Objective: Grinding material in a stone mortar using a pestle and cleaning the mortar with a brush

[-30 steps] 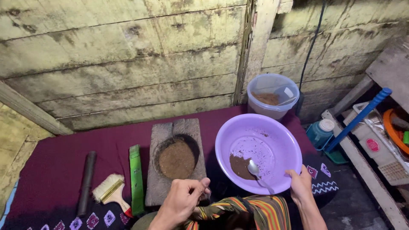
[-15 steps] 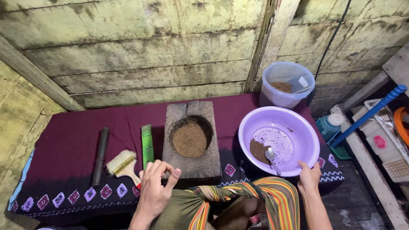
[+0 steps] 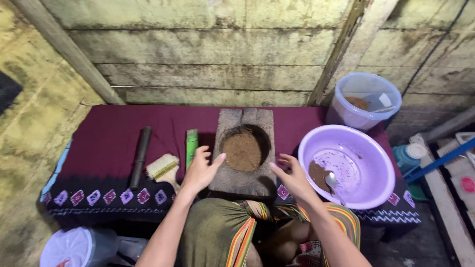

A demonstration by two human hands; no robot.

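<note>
The stone mortar (image 3: 243,153), a worn grey slab cupping brown powder, sits between open, empty left hand (image 3: 200,170) and right hand (image 3: 295,179).

Bottom edge: both forearms cut off below the elbow; knees and striped cloth (image 3: 257,232) cut off.
Lower left corner: white lidded container (image 3: 74,247), only its top in frame.
Right edge: blue handle (image 3: 440,160) runs out of frame; crate (image 3: 457,173) partly shown, contents too blurred to tell.
Right of centre: blue-green bottle (image 3: 409,155), lower part hidden behind the purple basin (image 3: 366,143).
Centre: near left edge of the stone block (image 3: 242,178) hidden under the left hand (image 3: 200,170).
Upper right: clear tub (image 3: 363,101), brown contents too small to tell.
</note>
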